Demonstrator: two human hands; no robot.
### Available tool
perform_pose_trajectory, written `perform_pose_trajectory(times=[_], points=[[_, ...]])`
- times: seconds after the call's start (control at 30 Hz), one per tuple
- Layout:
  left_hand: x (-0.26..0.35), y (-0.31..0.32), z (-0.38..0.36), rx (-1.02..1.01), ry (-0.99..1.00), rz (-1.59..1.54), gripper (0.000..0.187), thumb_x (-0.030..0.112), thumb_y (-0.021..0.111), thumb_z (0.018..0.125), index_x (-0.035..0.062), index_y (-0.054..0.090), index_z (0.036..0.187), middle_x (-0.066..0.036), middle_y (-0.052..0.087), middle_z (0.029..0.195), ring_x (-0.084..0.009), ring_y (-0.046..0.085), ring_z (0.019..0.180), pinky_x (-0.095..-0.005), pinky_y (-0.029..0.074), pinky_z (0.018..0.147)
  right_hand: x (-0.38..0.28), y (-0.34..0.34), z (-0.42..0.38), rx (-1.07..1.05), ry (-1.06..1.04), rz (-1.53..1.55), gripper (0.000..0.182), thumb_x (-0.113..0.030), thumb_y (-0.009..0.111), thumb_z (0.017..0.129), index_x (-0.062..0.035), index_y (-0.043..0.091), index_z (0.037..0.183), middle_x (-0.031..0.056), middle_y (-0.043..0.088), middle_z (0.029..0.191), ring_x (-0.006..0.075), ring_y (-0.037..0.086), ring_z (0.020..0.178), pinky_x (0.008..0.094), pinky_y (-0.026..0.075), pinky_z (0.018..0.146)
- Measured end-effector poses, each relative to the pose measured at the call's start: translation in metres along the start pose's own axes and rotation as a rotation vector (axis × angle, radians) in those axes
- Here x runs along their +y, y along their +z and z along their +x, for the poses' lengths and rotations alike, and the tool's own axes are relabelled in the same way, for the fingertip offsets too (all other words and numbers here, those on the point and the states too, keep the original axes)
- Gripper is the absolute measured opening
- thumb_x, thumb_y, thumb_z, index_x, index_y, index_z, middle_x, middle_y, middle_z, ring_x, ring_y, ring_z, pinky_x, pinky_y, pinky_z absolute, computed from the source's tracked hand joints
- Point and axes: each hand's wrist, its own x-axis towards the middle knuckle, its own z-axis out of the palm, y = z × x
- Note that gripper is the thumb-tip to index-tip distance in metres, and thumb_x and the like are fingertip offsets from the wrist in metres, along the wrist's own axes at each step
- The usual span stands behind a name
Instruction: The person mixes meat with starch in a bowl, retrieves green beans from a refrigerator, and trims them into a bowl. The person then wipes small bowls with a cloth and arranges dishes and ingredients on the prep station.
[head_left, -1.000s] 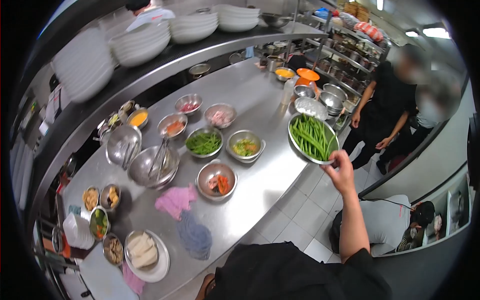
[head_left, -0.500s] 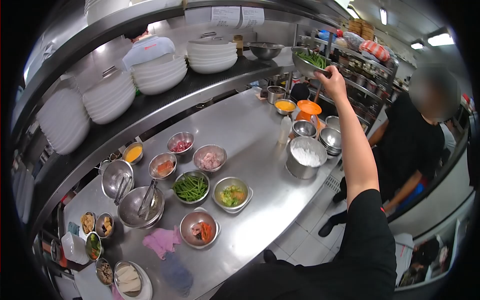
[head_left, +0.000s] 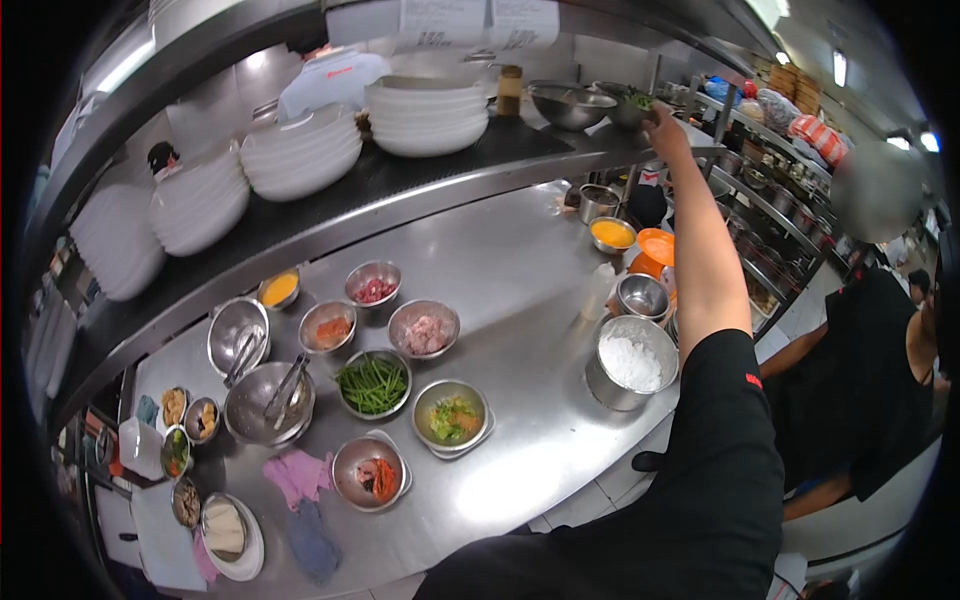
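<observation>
Stretched out to the upper right, my right hand [head_left: 663,128] grips the rim of a metal bowl [head_left: 622,115] with green beans [head_left: 638,100] inside. This bowl is at the right end of the raised shelf [head_left: 560,143], right beside another metal bowl [head_left: 570,106]. My fingers partly hide its near side. My left hand is out of the picture.
Stacked white bowls [head_left: 428,115] line the shelf. On the steel table [head_left: 500,260] are bowls of green beans [head_left: 373,384], raw meat [head_left: 424,329] and chopped vegetables [head_left: 449,418], plus a pot of white powder [head_left: 632,362]. A person in black [head_left: 850,380] stands at right.
My right hand has brought the bowl of green beans onto the shelf end, close against the other metal bowl. The view has turned to the right, and the person in black has shifted.
</observation>
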Motion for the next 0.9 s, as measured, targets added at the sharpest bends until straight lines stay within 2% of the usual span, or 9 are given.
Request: perform_pose_trajectory(times=[0.2, 0.3, 0.33, 0.37, 0.47, 0.53, 0.63, 0.7, 0.9], points=[[-0.052, 0.021, -0.041, -0.068, -0.026, -0.020, 0.037, 0.035, 0.054, 0.091, 0.0020, 0.068, 0.094, -0.018, 0.070, 0.088, -0.0315, 0.069, 0.084, -0.0448, 0.053, 0.073, -0.048, -0.018, -0.063, 0.143, 0.212, 0.172, 0.056, -0.038, 0.057, 0.090, -0.0107, 0.047, 0.139, 0.0160, 0.069, 0.111, 0.0363, 0.065, 0.105, 0.0457, 0.049, 0.089], [-0.068, 0.017, -0.044, -0.142, 0.037, 0.049, 0.038, 0.037, 0.056, 0.089, 0.0016, 0.070, 0.089, -0.017, 0.071, 0.083, -0.0299, 0.070, 0.079, -0.0442, 0.055, 0.070, -0.069, 0.000, -0.161, 0.094, 0.197, 0.718, 0.039, -0.022, 0.058, 0.093, 0.0009, 0.058, 0.123, 0.0122, 0.070, 0.099, 0.0179, 0.065, 0.087, 0.0303, 0.050, 0.079], [-0.078, 0.007, -0.042, -0.237, 0.471, 0.341, 0.039, 0.037, 0.056, 0.089, 0.0015, 0.071, 0.087, -0.017, 0.072, 0.081, -0.0294, 0.071, 0.078, -0.0439, 0.055, 0.068, -0.071, 0.016, -0.207, 0.035, 0.040, 0.696, 0.035, -0.022, 0.057, 0.094, -0.0011, 0.057, 0.122, 0.0036, 0.063, 0.087, 0.0094, 0.057, 0.072, 0.0235, 0.045, 0.059], [-0.076, 0.007, -0.041, -0.166, -0.098, -0.082, 0.037, 0.036, 0.056, 0.090, 0.0023, 0.070, 0.089, -0.016, 0.072, 0.082, -0.0277, 0.071, 0.077, -0.0427, 0.055, 0.068, -0.106, 0.014, -0.271, -0.123, 0.231, 0.818, 0.032, -0.023, 0.057, 0.095, -0.0021, 0.058, 0.119, 0.0030, 0.063, 0.088, 0.0101, 0.058, 0.074, 0.0250, 0.045, 0.061], [-0.107, 0.005, -0.030, -0.208, -0.461, -0.514, 0.033, 0.034, 0.054, 0.094, 0.0047, 0.070, 0.094, -0.011, 0.072, 0.084, -0.0227, 0.070, 0.076, -0.0389, 0.055, 0.066, -0.169, 0.029, -0.438, -0.424, 0.292, 0.531, 0.041, -0.030, 0.059, 0.095, -0.0042, 0.055, 0.126, 0.0061, 0.063, 0.096, 0.0136, 0.062, 0.079, 0.0280, 0.049, 0.065], [-0.112, -0.008, -0.029, -0.303, -0.500, -0.670, 0.031, 0.033, 0.053, 0.097, 0.0063, 0.069, 0.098, -0.008, 0.072, 0.086, -0.0193, 0.069, 0.074, -0.0365, 0.055, 0.065, -0.198, 0.047, -0.533, -0.659, 0.765, 0.754, 0.055, -0.037, 0.064, 0.095, -0.0027, 0.048, 0.134, 0.0099, 0.061, 0.090, 0.0136, 0.059, 0.068, 0.0283, 0.048, 0.055], [-0.094, -0.095, -0.036, -0.547, 0.124, -0.472, 0.035, 0.038, 0.053, 0.097, 0.0078, 0.067, 0.105, -0.007, 0.072, 0.090, -0.0183, 0.068, 0.077, -0.0341, 0.054, 0.067, -0.260, 0.022, -0.585, -0.862, 1.262, 1.055, 0.067, -0.038, 0.059, 0.097, -0.0021, 0.028, 0.143, 0.0204, 0.056, 0.110, 0.0268, 0.068, 0.079, 0.0373, 0.060, 0.057], [0.017, -0.228, -0.087, -0.495, -0.045, -0.760, 0.036, 0.039, 0.054, 0.098, 0.0057, 0.066, 0.104, -0.008, 0.072, 0.091, -0.0173, 0.068, 0.080, -0.0321, 0.055, 0.068, -0.286, 0.012, -0.592, -0.881, 1.347, 1.108, 0.064, -0.037, 0.058, 0.097, -0.0018, 0.029, 0.141, 0.0207, 0.056, 0.110, 0.0277, 0.068, 0.080, 0.0378, 0.060, 0.058], [0.068, -0.317, -0.041, -0.555, 0.315, -0.644, 0.029, 0.032, 0.053, 0.101, 0.0052, 0.063, 0.096, -0.005, 0.068, 0.088, -0.0129, 0.065, 0.072, -0.0272, 0.053, 0.064, -0.306, 0.038, -0.598, -0.841, 1.367, 1.140, 0.050, -0.031, 0.056, 0.097, -0.0036, 0.034, 0.132, 0.0179, 0.059, 0.106, 0.0268, 0.068, 0.076, 0.0362, 0.060, 0.054]])
